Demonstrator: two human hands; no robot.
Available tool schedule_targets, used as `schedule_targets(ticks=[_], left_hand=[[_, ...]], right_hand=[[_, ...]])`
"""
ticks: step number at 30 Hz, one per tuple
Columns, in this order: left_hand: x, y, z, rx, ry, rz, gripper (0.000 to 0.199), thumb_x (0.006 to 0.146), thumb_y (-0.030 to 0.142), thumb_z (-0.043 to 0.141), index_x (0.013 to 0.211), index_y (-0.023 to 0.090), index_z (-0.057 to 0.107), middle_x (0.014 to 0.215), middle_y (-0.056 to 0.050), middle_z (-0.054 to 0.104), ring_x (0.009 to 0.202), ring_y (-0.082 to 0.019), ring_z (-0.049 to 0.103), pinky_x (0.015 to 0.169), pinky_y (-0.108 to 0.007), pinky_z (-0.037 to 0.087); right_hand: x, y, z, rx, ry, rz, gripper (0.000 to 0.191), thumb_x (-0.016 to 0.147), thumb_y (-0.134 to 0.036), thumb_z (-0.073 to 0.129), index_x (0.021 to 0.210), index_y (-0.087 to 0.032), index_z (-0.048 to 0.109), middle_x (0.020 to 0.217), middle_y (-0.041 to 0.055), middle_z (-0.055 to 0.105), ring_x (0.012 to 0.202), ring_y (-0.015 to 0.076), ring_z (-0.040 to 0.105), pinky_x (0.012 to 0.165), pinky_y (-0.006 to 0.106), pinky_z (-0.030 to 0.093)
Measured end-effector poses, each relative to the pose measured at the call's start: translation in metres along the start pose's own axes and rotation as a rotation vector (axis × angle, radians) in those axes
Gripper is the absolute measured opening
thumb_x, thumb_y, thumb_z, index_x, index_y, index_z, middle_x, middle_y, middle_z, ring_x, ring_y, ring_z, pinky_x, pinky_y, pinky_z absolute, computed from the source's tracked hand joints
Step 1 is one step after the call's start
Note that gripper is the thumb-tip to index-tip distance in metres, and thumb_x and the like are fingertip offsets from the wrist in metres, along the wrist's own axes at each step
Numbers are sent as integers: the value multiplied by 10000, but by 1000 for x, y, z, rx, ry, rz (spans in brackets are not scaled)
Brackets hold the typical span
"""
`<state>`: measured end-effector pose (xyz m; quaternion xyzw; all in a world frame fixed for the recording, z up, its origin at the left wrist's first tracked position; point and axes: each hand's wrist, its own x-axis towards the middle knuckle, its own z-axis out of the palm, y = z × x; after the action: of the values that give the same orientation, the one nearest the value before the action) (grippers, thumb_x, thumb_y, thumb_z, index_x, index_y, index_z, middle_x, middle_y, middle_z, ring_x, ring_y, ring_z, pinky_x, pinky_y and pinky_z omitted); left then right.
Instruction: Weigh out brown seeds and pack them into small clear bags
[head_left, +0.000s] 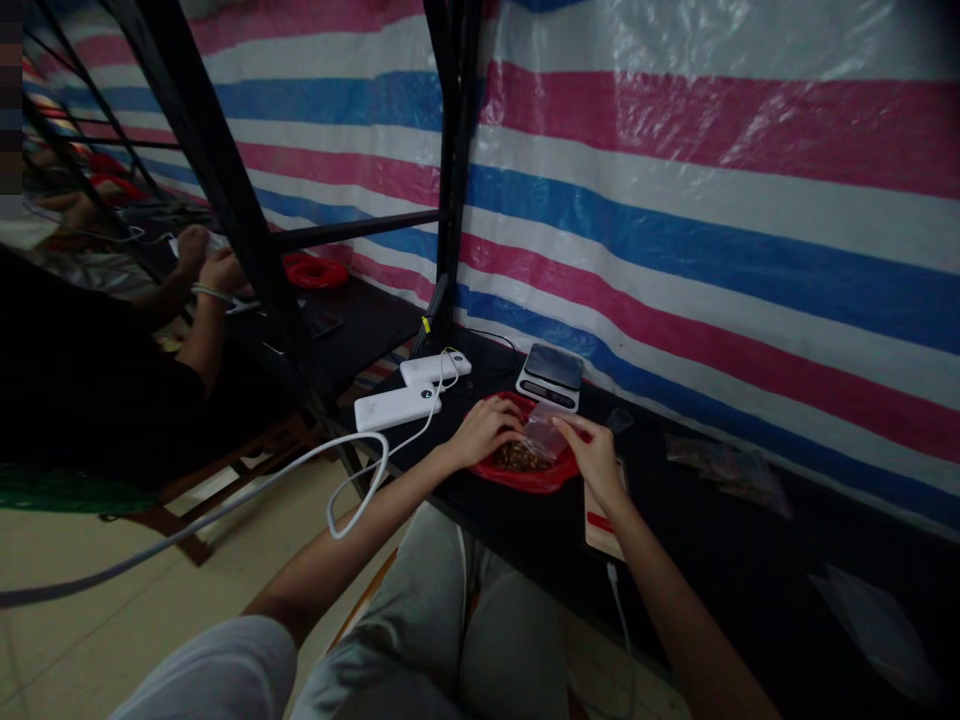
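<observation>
A red plastic bag point(536, 480) lies spread on the black table, with small brown pieces point(519, 458) inside it. Over its left part is my left hand point(489, 430), fingers curled downward beside a small clear bag point(546, 430); whether they grip anything is hidden. The upper right edge of the clear bag is pinched between the thumb and fingers of my right hand point(589, 450). Directly behind the red bag stands a white digital scale point(551, 375) with a dark top. A phone point(600, 532) lies partly under my right wrist.
Two white power banks point(397, 408) with cables sit at the table's left. Clear bags point(727, 472) lie to the right, another point(877, 620) nearer the front right. A dark metal frame post point(225, 170) rises at the left; beyond it, another person's hands point(210, 262) work at a neighbouring table.
</observation>
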<state>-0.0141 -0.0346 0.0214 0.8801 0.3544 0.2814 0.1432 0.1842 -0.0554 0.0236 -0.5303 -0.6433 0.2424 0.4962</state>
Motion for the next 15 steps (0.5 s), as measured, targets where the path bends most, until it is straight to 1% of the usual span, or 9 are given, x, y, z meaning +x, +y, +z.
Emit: schedule_targets(ticks=[2, 4, 6, 8, 9, 10, 13, 15], left_hand=[[-2, 2, 0, 6, 20, -17, 257, 823, 396, 470, 852, 218, 653, 1048, -24, 563, 989, -162, 466, 813, -285, 337], [-2, 3, 0, 16, 29, -39, 255, 822, 396, 474, 851, 224, 660, 1051, -21, 556, 991, -164, 462, 807, -291, 339], [-1, 2, -1, 6, 51, -67, 254, 819, 399, 481, 841, 226, 665, 1038, -17, 559, 977, -162, 470, 803, -294, 344], [1, 1, 0, -34, 90, -97, 261, 824, 398, 477, 840, 218, 665, 1012, -17, 568, 951, -154, 484, 804, -291, 351], [2, 2, 0, -57, 100, -103, 263, 826, 396, 475, 841, 213, 664, 999, -18, 573, 938, -150, 492, 804, -288, 355], [3, 2, 0, -75, 99, -104, 262, 825, 395, 478, 839, 209, 662, 990, -18, 577, 929, -148, 497, 805, -286, 358], [6, 6, 0, -77, 76, -96, 246, 809, 400, 504, 850, 205, 649, 992, -19, 581, 935, -152, 500, 805, -288, 356], [7, 9, -1, -50, 82, -90, 242, 813, 397, 501, 865, 199, 630, 992, -19, 582, 942, -150, 498, 799, -287, 349]], right_hand=[[0, 1, 0, 18, 23, 3, 243, 717, -389, 578, 784, -186, 693, 821, 59, 702, 799, 228, 641, 776, 358, 473], [0, 3, 0, 20, 16, 1, 246, 720, -392, 567, 777, -187, 691, 820, 62, 702, 802, 233, 641, 776, 367, 473], [0, 6, -1, -15, -24, -18, 275, 700, -396, 585, 850, -186, 680, 869, 68, 696, 826, 237, 636, 778, 375, 473], [-1, 8, -3, -111, -83, -45, 364, 651, -398, 635, 949, -189, 653, 930, 72, 685, 857, 243, 628, 782, 378, 470], [-1, 9, -4, -175, -114, -59, 388, 636, -395, 652, 969, -196, 646, 949, 70, 680, 870, 244, 625, 789, 375, 466], [-2, 9, -5, -242, -141, -68, 369, 637, -390, 655, 957, -206, 650, 952, 65, 680, 877, 243, 623, 795, 370, 462], [-2, 6, -8, -398, -184, -77, 205, 708, -372, 597, 846, -247, 683, 909, 37, 692, 870, 227, 628, 792, 339, 456], [-4, 1, -10, -469, -194, -85, 175, 736, -362, 571, 819, -263, 689, 884, 26, 697, 846, 217, 634, 766, 319, 460]])
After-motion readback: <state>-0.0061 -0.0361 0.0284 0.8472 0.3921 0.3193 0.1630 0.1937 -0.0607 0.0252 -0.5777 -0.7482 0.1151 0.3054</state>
